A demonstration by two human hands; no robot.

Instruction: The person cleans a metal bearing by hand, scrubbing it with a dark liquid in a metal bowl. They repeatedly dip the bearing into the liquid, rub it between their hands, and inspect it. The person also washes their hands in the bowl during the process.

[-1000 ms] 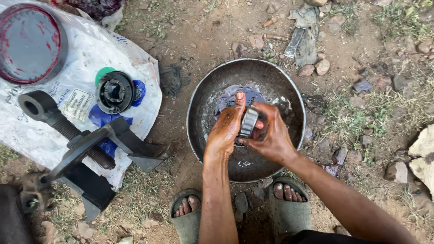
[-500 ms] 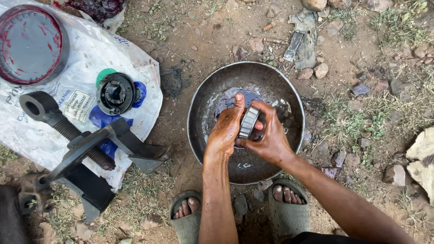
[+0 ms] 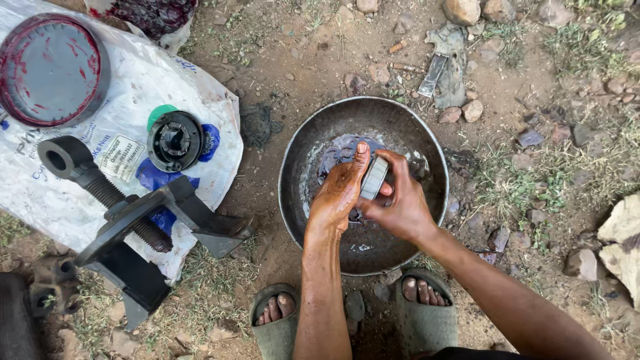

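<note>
Metal ring (image 3: 374,177), bearing-like, is held on edge over the middle of the round metal pan (image 3: 427,143). It is gripped between both hands, above the wet grey film on the pan floor.

Left hand (image 3: 339,193): fingers pressed together, flat against the ring's left face, fingertips pointing far. Oily sheen on hand and forearm.

Right hand (image 3: 400,203): curled around the ring from the right, thumb and fingers pinching its rim.

Pan sits on bare dirt, just far of two feet in grey sandals (image 3: 421,313).

Left of the pan, a white sack (image 3: 133,87) is spread on the ground. On it: a black round part (image 3: 175,141) near the middle, a large round lid (image 3: 50,70) smeared red at the far left, and a black screw puller (image 3: 127,220) with a threaded shaft lying across the near edge.

Far of the pan: a dirty rag (image 3: 450,60) and scattered stones. Large pale stone (image 3: 623,240) at the right edge; sparse grass around.
</note>
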